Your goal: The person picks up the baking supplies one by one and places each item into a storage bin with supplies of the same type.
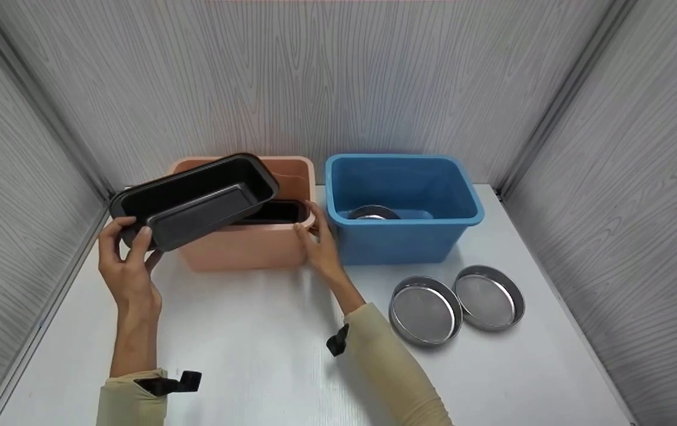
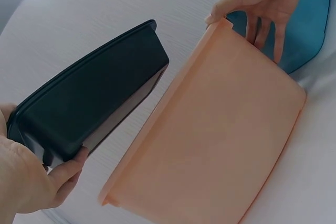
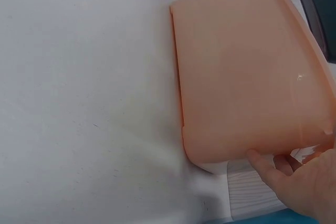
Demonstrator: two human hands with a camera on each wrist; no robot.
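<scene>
My left hand [image 1: 130, 275] pinches the near left end of a black loaf pan [image 1: 202, 213], thumb inside its wall and fingers outside. The pan is tilted, its far end raised over the orange bin [image 1: 244, 248]. Seen from the left wrist, the pan's dark outer side [image 2: 94, 98] is apart from the bin. My right hand [image 1: 322, 251] holds the bin's front right corner, with fingertips at its rim and side. Another dark pan [image 1: 279, 212] lies inside the bin, partly hidden by the raised one.
A blue bin [image 1: 400, 242] stands right of the orange one, with a round metal pan [image 1: 374, 212] inside. Two round metal pans [image 1: 425, 310] [image 1: 488, 297] lie side by side on the white table [image 1: 244, 349] at the right. Grey wood-patterned panels [image 1: 326, 77] enclose the back and sides.
</scene>
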